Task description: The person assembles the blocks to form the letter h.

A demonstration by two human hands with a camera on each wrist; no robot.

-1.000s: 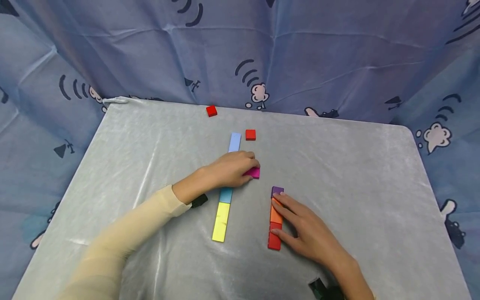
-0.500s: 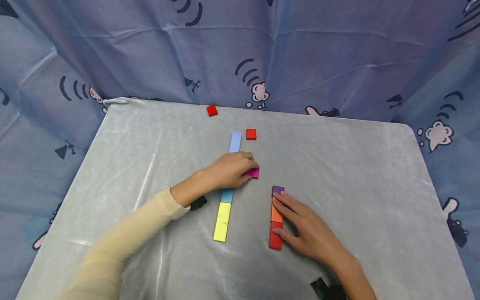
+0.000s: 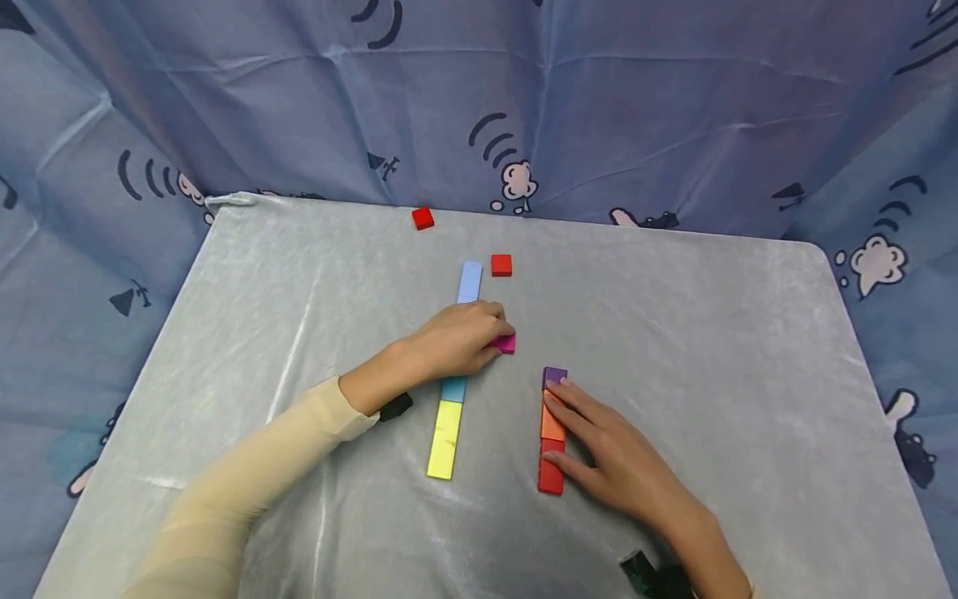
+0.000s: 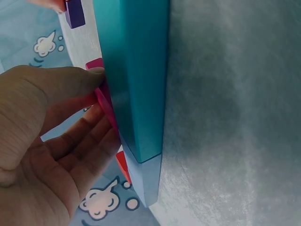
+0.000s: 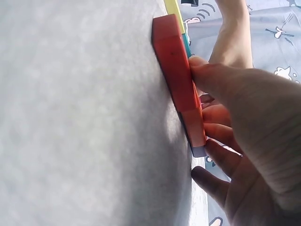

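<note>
In the head view my left hand (image 3: 464, 339) reaches across a straight row of a light blue block (image 3: 470, 281), a teal block (image 3: 453, 389) and a yellow block (image 3: 445, 441). Its thumb and fingers pinch a magenta block (image 4: 108, 106), just right of the row; the hand hides part of both. My right hand (image 3: 617, 457) has its fingers extended over a second row to the right: a purple block (image 3: 555, 377), an orange block (image 3: 552, 418) and a red block (image 3: 550, 480). The thumb touches the red block, while fingertips rest at the orange and purple ones.
One small red block (image 3: 501, 265) lies near the light blue end, and another red block (image 3: 422, 218) sits at the table's back edge. Grey cloth covers the table (image 3: 711, 349). A blue printed curtain (image 3: 636, 108) hangs around its back and sides.
The magenta block has shifted very slightly left, toward the teal row, in my left hand. My right hand stays on its row, nearly still.
</note>
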